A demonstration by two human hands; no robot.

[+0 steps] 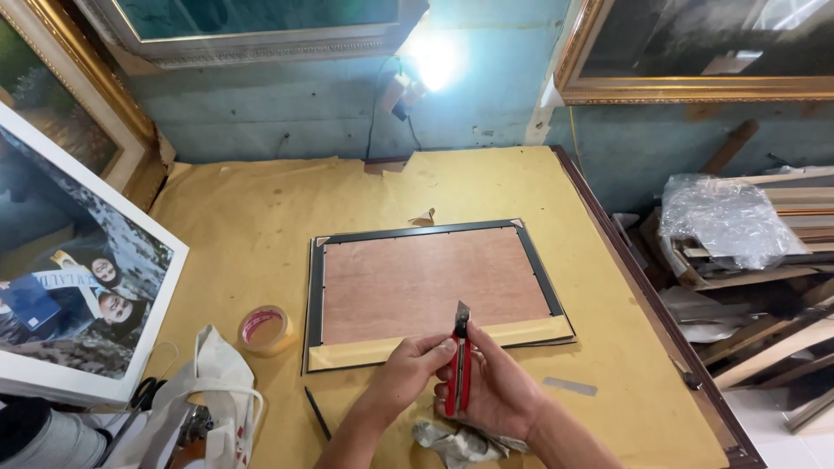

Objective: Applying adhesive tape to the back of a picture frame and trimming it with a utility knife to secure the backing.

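Note:
Both my hands hold a red utility knife [460, 365] upright, its blade tip pointing up. My right hand [495, 391] wraps the handle. My left hand [408, 369] pinches the knife near the blade end. They hover just in front of a dark picture frame [434, 291] lying face down on the table, its brown backing board showing. A strip of tan tape [434, 344] runs along the frame's near edge.
A roll of tan tape [265, 329] lies left of the frame. A pencil [317, 412], crumpled paper [456, 441], white bag [217, 382] and scissors [148, 393] sit near the front. A white-framed photo [78, 278] leans at left. Frame mouldings [764, 252] pile at right.

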